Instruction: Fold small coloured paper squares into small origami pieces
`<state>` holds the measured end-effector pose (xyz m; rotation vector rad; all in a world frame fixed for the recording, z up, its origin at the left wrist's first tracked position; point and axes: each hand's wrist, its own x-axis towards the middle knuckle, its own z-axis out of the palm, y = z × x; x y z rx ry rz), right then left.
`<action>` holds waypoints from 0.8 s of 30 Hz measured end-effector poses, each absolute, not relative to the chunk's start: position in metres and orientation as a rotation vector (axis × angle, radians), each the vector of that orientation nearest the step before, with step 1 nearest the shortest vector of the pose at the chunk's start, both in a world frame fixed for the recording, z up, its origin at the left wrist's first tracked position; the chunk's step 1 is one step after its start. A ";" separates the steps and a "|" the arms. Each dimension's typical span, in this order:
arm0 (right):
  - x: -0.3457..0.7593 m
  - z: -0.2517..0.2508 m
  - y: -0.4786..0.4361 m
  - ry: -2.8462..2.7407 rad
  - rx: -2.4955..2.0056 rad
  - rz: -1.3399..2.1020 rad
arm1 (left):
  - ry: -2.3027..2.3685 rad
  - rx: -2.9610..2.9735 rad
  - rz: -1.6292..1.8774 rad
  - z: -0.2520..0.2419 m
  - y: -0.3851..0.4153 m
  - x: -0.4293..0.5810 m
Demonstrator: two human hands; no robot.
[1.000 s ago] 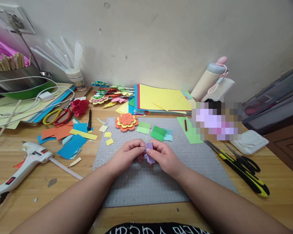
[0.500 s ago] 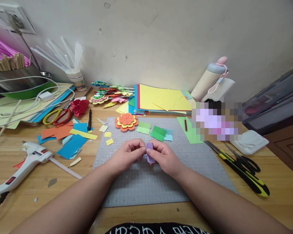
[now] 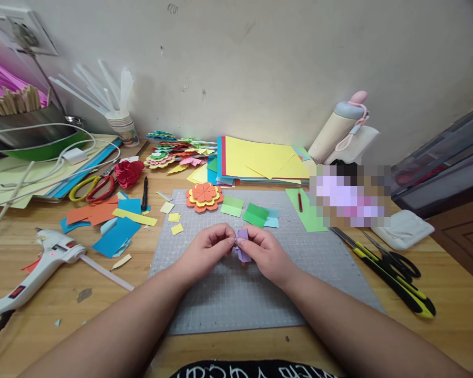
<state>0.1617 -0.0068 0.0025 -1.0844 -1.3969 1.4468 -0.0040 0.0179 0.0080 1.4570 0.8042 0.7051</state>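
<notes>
A small folded piece of purple paper (image 3: 244, 247) is held above the grey cutting mat (image 3: 236, 307). My right hand (image 3: 267, 254) pinches it between thumb and fingers. At the paper's left edge, the thumb and fingertips of my left hand (image 3: 211, 249) are pressed together on it. Behind my hands lie creased pieces of light green paper (image 3: 232, 206) and dark green paper (image 3: 255, 214), beside a light blue piece (image 3: 271, 218). A layered orange and yellow paper flower (image 3: 204, 197) rests at the mat's far edge.
At left are a glue gun (image 3: 43, 268), paper scraps (image 3: 120, 236) and red-and-yellow-handled scissors (image 3: 92, 189). On the right lie a yellow-black utility knife (image 3: 394, 281) and black scissors (image 3: 400, 265). Coloured sheets (image 3: 264, 160) and a bottle (image 3: 335, 131) stand along the wall.
The purple paper has turned very slightly between my fingers. Both hands stay in nearly the same place, and the things around them have not moved.
</notes>
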 end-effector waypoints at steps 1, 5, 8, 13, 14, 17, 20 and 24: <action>0.162 0.002 -0.007 -1.398 -1.090 1.447 | 0.808 1.463 0.704 0.009 0.018 -0.004; 0.161 0.001 -0.007 -1.404 -1.104 1.440 | 0.823 1.491 0.691 0.010 0.018 -0.004; 0.161 0.002 -0.008 -1.415 -1.105 1.432 | 0.843 1.522 0.681 0.009 0.017 -0.004; 0.161 0.004 -0.007 -1.446 -1.090 1.432 | 0.870 1.557 0.666 0.010 0.016 -0.004; 0.161 0.003 -0.007 -1.451 -1.089 1.429 | 0.867 1.563 0.662 0.011 0.016 -0.005; 0.162 0.001 -0.007 -1.467 -1.095 1.408 | 0.858 1.579 0.653 0.010 0.017 -0.005; 0.162 -0.002 -0.006 -1.482 -1.103 1.383 | 0.870 1.591 0.653 0.010 0.017 -0.004; 0.161 -0.002 -0.007 -1.499 -1.112 1.363 | 0.889 1.602 0.657 0.010 0.017 -0.003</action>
